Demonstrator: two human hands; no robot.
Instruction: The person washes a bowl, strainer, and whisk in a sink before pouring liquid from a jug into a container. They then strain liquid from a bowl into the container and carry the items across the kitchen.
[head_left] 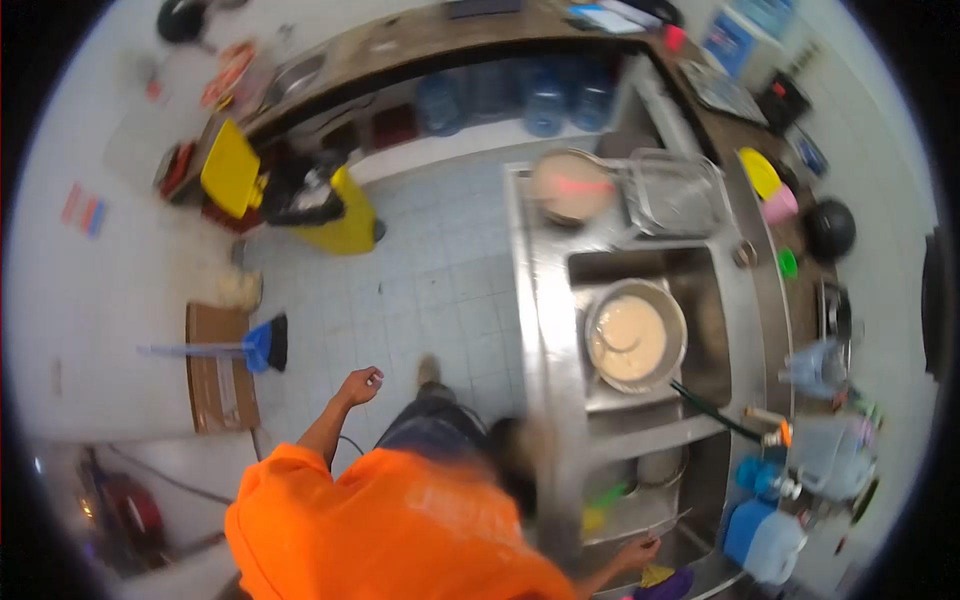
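Note:
My left hand (361, 386) hangs over the tiled floor at my side, fingers curled in, with nothing visible in them. At the sink's near end, my right hand (637, 553) is closed at the end of a thin, metal-looking utensil (674, 522) that points over the lower basin; its kind is too blurred to tell. A purple and yellow item (664, 584) lies just below this hand. In the lower basin are a metal pot (662, 466) and something green and yellow (602, 507). The upper basin holds a round metal pot (630, 335) of cream-coloured liquid.
A hose (715, 412) reaches the pot's rim from the tap side. A round container (572, 187) and clear tray (676, 192) stand on the drainboard. Blue jugs (765, 540) line the sink's right side. A yellow bin (345, 215), blue dustpan (260, 347) and cardboard box (215, 385) are left.

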